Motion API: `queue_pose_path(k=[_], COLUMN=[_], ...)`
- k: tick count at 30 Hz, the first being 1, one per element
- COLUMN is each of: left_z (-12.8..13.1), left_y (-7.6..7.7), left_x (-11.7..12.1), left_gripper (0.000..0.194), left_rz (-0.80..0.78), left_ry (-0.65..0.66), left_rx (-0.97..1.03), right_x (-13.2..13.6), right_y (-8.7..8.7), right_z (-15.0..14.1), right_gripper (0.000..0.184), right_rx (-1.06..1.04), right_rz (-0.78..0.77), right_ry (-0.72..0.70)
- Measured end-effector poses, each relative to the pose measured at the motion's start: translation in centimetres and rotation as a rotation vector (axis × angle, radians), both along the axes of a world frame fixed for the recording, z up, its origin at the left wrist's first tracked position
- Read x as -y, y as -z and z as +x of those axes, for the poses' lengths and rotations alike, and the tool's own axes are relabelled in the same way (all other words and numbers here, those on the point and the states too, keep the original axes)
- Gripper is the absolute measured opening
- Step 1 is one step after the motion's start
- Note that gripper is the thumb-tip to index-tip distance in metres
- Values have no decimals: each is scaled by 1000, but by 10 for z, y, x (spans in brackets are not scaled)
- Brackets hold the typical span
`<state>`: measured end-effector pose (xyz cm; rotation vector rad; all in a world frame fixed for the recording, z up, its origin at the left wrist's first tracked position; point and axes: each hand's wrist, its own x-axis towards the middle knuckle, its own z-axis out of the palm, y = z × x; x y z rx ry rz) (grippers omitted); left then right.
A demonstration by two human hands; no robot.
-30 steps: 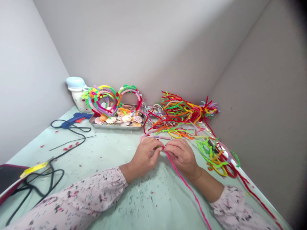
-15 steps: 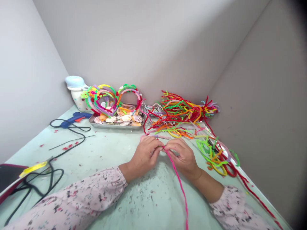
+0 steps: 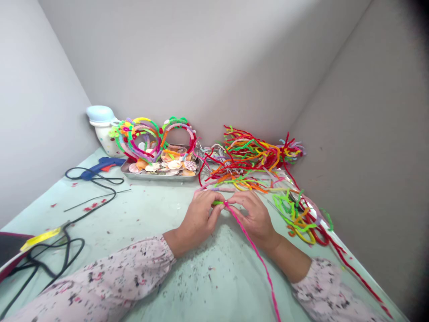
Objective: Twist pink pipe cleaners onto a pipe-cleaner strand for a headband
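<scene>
Pink fuzz trails from your fingertips: the pink strand (image 3: 255, 249) starts where your hands meet over the middle of the table (image 3: 150, 214) and runs down toward you until it leaves the view. Against half a second ago, its loose lower end lies further to your right, and the green bit (image 3: 218, 203) shows again between your left thumb and finger, while both hands keep nearly the same place. That suggests the meeting point is held fast and only the slack shifts, so the work looks to be all at the fingertips. Your left hand (image 3: 197, 217) pinches the green bit; your right hand (image 3: 256, 219) seems to pinch the top of the pink strand, though the exact contact is too small to tell. For moving, you have the most room between your sleeves (image 3: 117, 273), where the strand passes above scattered dark specks. Straight ahead, the metal tray (image 3: 161, 177) of shells (image 3: 174, 165) and the colourful bundle (image 3: 254, 152) close off the far side by the wall (image 3: 214, 80). On your right, green and orange curls (image 3: 301, 222) sit near your wrist, and a red strand (image 3: 360, 279) follows the table's edge. Far to your left, the blue glue gun (image 3: 95, 170) and a black cord (image 3: 68, 243) lie well apart from your hands
</scene>
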<state>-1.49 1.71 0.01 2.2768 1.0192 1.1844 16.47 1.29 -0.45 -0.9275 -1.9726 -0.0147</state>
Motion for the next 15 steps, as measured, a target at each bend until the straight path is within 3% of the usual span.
queue_pose_path(k=[15], left_z=[-1], left_y=[2], left_x=[0], left_gripper=[7], left_rz=[8], left_ry=[13], left_rx=[-38], right_x=[-1], right_y=[2], right_z=[2], right_gripper=[7], right_rx=[18], right_rz=[-38], right_ry=[-23])
